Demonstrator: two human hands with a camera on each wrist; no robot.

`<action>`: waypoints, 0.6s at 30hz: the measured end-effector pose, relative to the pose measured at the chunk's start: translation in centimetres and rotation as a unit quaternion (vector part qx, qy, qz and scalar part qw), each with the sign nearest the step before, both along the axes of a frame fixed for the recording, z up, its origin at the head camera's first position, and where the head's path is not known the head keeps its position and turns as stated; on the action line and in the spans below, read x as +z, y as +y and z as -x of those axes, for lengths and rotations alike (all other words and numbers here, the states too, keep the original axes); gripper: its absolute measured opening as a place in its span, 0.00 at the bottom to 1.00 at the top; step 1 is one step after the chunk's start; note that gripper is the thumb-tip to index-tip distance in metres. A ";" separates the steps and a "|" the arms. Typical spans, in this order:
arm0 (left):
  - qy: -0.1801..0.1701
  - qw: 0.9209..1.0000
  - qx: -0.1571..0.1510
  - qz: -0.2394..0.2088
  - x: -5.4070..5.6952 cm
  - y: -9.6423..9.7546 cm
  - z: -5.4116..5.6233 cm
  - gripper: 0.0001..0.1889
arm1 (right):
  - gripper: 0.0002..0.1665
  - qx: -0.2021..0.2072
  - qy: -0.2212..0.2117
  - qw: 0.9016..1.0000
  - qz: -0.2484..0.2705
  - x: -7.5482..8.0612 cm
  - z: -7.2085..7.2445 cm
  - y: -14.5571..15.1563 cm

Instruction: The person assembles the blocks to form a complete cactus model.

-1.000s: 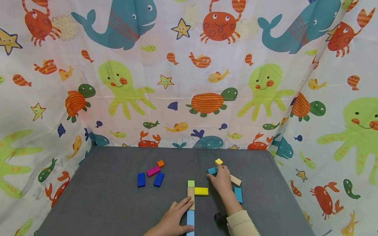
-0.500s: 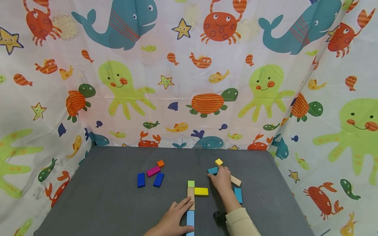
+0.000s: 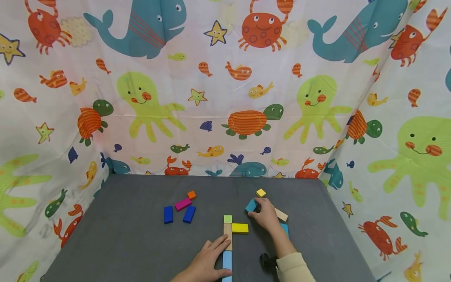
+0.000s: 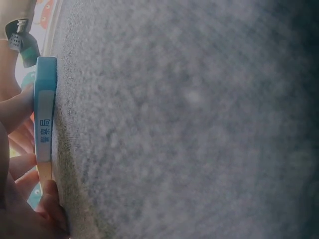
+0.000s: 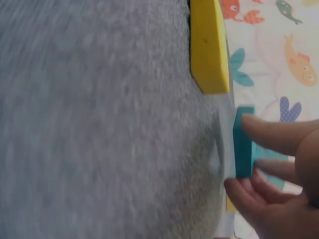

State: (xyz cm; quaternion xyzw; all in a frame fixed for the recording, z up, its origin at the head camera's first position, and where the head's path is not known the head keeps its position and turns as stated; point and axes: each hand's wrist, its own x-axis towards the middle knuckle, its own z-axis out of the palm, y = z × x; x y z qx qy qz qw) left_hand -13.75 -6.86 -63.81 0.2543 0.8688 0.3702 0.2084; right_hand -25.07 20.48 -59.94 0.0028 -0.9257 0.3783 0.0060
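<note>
My left hand (image 3: 207, 261) lies along a row of blocks, its fingertips on a plain wooden block (image 3: 229, 246) and its thumb over a light blue block (image 3: 227, 258). A green cube (image 3: 228, 219) stands at the far end of this row, and a yellow block (image 3: 240, 228) sticks out to the right. In the left wrist view, dark printed characters mark the light blue block. My right hand (image 3: 265, 213) pinches a teal block (image 5: 243, 144) between thumb and fingers; it looks tilted in the head view. A yellow cube (image 3: 260, 192) lies just beyond that hand.
Another wooden block (image 3: 281, 214) and a partly hidden blue block (image 3: 285, 229) lie right of my right hand. At the left are two dark blue blocks (image 3: 168, 215), a magenta block (image 3: 183, 204) and an orange cube (image 3: 192, 194). A sea-animal curtain (image 3: 211, 129) surrounds the grey table (image 3: 134, 243).
My right hand has turned the teal block and shifted it slightly left, away from the yellow cube. The right forearm has swung a little to the right. My left hand has stayed in place.
</note>
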 end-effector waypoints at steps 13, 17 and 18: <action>-0.016 1.000 0.008 0.010 -0.2 0.1 0.0 0.45 | 0.36 0.119 -0.013 0.993 0.025 -0.1 -0.7 1.0; -0.024 1.000 0.012 0.011 -0.6 0.0 0.4 0.46 | 0.35 0.132 -0.015 0.991 0.022 -0.3 -0.6 1.3; -0.024 1.000 0.014 0.014 -0.5 0.1 0.3 0.46 | 0.35 0.135 -0.015 0.990 0.023 -0.3 -0.7 1.3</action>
